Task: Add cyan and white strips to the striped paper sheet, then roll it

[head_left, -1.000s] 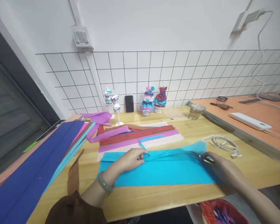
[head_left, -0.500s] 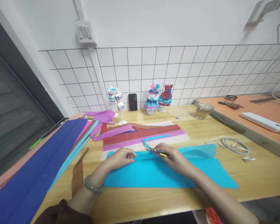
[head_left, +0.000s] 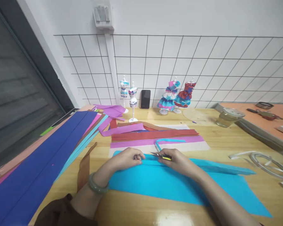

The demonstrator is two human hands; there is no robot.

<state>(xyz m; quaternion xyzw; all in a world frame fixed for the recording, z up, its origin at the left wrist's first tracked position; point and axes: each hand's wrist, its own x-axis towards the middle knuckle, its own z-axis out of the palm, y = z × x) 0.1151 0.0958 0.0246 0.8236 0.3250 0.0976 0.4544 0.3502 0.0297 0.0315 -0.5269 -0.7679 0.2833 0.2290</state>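
A large turquoise sheet lies across the table, its upper part folded over. My left hand rests at the sheet's upper left edge, fingers curled and pinching that edge. My right hand holds small scissors with yellow on the handle, the blades pointing left toward my left hand over the sheet's fold. A narrow turquoise strip lies bent just beyond the scissors, on top of purple, red and white strips.
Long blue, brown and turquoise strips cover the left side. Along the wall stand small dressed mannequins and a black phone. A glass cup and a white coil are at the right.
The camera view has turned left, so things sit farther right. My right hand and the scissors have come closer to my left hand. The sheet's right end has swung toward me.
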